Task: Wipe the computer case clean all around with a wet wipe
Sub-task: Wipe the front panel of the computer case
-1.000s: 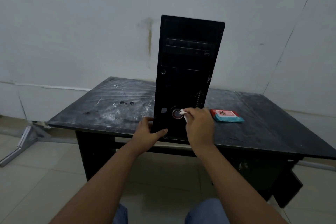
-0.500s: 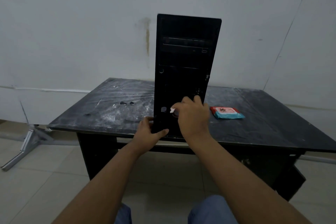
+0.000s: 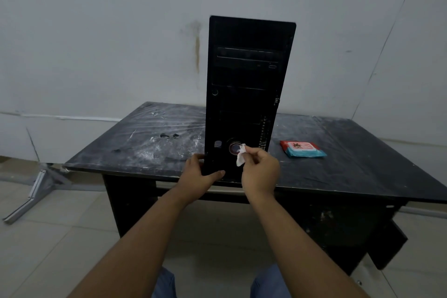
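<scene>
A tall black computer case point(image 3: 246, 84) stands upright at the front edge of a dusty black table point(image 3: 362, 159), its front panel facing me. My left hand point(image 3: 198, 176) grips the case's lower left corner, thumb across the front. My right hand point(image 3: 260, 172) pinches a small white wet wipe point(image 3: 240, 155) against the round button ring low on the front panel. The case's back and far sides are hidden.
A red and teal pack of wet wipes point(image 3: 302, 149) lies on the table right of the case. White wall stands close behind. A metal bracket point(image 3: 36, 189) lies on the tiled floor at left. A dark panel hangs under the table's right side.
My right hand swept left over the round button with the wipe, then came back right and lower, so the wipe shows again. My left hand kept its grip on the corner.
</scene>
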The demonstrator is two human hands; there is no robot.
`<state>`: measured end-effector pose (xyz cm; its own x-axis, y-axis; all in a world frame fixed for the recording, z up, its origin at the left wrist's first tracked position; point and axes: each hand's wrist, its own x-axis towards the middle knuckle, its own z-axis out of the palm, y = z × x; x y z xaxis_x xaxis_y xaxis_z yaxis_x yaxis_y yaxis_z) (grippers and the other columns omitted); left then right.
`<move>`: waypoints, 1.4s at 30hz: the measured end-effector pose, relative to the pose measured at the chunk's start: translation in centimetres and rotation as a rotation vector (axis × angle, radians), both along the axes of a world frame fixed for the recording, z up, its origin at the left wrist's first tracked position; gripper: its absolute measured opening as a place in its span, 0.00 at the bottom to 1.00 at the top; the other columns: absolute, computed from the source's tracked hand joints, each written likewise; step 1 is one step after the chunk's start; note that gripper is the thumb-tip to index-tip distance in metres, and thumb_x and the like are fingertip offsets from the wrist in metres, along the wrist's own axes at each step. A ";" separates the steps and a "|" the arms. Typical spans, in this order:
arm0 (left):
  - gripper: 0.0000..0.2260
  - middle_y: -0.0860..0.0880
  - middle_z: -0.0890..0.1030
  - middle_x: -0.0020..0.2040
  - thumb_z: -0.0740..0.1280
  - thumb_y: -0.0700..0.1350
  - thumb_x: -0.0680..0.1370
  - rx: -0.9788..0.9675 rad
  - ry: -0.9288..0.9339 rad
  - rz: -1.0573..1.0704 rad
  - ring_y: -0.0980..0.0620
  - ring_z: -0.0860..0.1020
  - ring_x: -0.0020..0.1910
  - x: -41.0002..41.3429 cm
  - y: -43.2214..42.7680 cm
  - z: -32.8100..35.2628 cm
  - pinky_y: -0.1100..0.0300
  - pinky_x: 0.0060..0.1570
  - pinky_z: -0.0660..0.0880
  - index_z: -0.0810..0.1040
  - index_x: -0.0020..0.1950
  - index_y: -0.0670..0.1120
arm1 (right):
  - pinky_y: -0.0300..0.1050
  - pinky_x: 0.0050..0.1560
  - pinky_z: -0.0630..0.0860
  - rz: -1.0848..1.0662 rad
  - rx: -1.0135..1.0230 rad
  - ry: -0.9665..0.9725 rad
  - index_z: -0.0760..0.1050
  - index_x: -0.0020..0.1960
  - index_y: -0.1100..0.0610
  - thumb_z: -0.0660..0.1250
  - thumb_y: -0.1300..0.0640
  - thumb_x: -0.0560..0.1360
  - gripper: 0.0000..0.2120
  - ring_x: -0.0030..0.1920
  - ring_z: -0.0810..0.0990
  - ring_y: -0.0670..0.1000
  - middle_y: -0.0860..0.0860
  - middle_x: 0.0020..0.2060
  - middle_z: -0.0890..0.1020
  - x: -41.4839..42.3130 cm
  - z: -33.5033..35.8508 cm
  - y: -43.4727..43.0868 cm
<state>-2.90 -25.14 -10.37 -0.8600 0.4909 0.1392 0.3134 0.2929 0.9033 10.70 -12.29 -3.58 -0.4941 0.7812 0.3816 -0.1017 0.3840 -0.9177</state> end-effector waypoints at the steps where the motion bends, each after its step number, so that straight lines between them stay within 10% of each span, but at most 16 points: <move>1: 0.46 0.50 0.71 0.71 0.78 0.71 0.64 0.005 -0.007 -0.001 0.49 0.78 0.67 -0.2 0.0 -0.2 0.45 0.68 0.79 0.66 0.75 0.54 | 0.29 0.44 0.77 -0.003 0.122 -0.033 0.87 0.56 0.52 0.72 0.59 0.82 0.07 0.49 0.84 0.44 0.46 0.48 0.86 0.1 0.4 0.4; 10: 0.44 0.50 0.72 0.71 0.79 0.72 0.65 0.010 -0.024 -0.019 0.50 0.78 0.66 -0.4 0.2 -0.4 0.45 0.67 0.79 0.65 0.73 0.56 | 0.48 0.39 0.72 0.012 1.094 -0.344 0.88 0.49 0.56 0.74 0.66 0.75 0.07 0.49 0.76 0.56 0.52 0.45 0.81 -1.6 4.6 1.2; 19: 0.42 0.52 0.73 0.70 0.79 0.72 0.64 0.020 -0.053 -0.038 0.51 0.78 0.66 -0.6 -0.2 -0.3 0.45 0.68 0.79 0.66 0.71 0.59 | 0.43 0.45 0.72 -0.147 0.666 -0.070 0.87 0.60 0.53 0.71 0.57 0.82 0.09 0.48 0.80 0.51 0.50 0.47 0.86 -0.4 5.2 4.3; 30: 0.45 0.50 0.75 0.69 0.79 0.74 0.63 0.004 -0.046 -0.039 0.50 0.80 0.64 -0.4 -0.3 -0.2 0.44 0.64 0.81 0.66 0.71 0.58 | 0.49 0.51 0.78 0.108 1.401 -0.481 0.87 0.51 0.56 0.74 0.61 0.77 0.04 0.62 0.75 0.59 0.54 0.56 0.79 -3.3 5.8 -0.4; 42: 0.44 0.52 0.71 0.71 0.78 0.72 0.65 0.008 -0.034 -0.044 0.50 0.77 0.68 0.3 -0.4 0.2 0.45 0.69 0.78 0.65 0.74 0.57 | 0.37 0.42 0.80 -0.081 0.544 0.018 0.85 0.57 0.56 0.70 0.57 0.84 0.06 0.43 0.83 0.43 0.49 0.44 0.86 -0.4 -0.9 3.2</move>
<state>-2.59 -25.53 -10.13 -0.8422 0.5269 0.1142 0.2945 0.2722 0.9161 10.30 -9.06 -4.46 -0.4302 0.5043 0.7488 -0.0657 0.8098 -0.5831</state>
